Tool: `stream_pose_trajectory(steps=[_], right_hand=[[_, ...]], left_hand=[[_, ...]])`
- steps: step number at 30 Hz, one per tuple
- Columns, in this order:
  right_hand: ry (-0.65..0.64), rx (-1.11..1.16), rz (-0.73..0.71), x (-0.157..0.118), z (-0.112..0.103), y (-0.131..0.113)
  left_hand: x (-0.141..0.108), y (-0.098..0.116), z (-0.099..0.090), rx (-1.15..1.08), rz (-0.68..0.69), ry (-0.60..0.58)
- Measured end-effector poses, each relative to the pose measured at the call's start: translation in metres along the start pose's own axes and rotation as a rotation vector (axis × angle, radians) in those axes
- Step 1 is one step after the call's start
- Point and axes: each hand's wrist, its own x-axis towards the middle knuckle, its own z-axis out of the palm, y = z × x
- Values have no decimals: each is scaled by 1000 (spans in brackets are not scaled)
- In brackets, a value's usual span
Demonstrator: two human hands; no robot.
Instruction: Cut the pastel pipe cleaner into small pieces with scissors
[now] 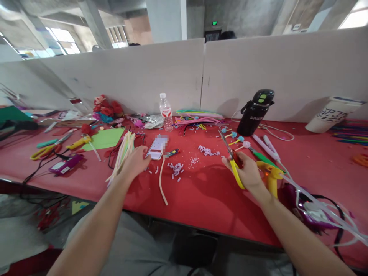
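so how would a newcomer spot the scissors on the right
On the red table, find the black bottle. Nearer the person, the right hand's grip holds the scissors; metal blades set them apart from the yellow glue gun beside them.

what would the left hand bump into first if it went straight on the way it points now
The left hand would probably meet the smartphone first; it lies just ahead, though whether they already touch is unclear.

Craft workshop; scissors [237,175]; pipe cleaners [124,148]; 2 glue guns [273,178].
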Motion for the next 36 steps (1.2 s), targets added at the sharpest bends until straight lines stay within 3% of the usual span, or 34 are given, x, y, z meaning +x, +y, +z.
stream_pose_trajectory(steps=[3,12,36], right_hand=[[5,-37,2,-1,2,-5],[-41,-51,24,-1,3,2],[-53,-94,-9,-3,4,-1]], left_hand=[[5,-12,1,8,-68,-43],[5,-13,11,-27,-58,-70],[-1,-7,3,-12,-85,-106]])
